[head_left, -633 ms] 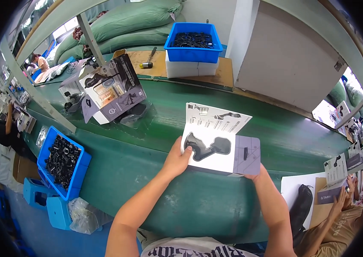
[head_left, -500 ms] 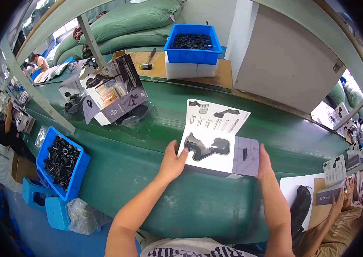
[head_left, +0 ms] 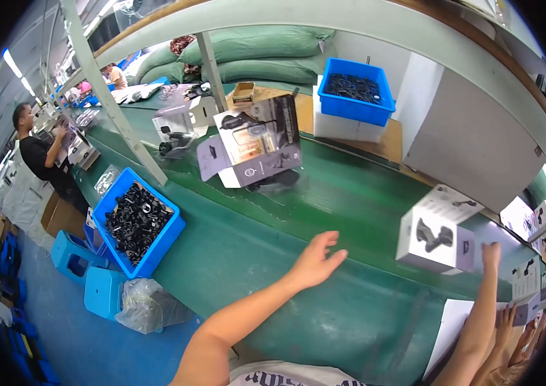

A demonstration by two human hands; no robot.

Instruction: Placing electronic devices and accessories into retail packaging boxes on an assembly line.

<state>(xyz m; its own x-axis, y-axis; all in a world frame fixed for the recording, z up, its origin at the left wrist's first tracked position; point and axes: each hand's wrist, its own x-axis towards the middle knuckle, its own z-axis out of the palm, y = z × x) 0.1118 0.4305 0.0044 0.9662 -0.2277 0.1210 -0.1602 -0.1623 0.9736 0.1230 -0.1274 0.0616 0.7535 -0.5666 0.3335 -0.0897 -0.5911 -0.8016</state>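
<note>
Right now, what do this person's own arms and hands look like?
Both forearms are bare, with no sleeve in view. The left hand and right hand wear no gloves, and no watch or bracelet shows. A pale shirt with dark lettering shows below.

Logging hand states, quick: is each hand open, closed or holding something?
Left hand: open, empty, over the green surface.
Right hand: beside a white-and-grey box; open or closed, cannot tell.
</note>
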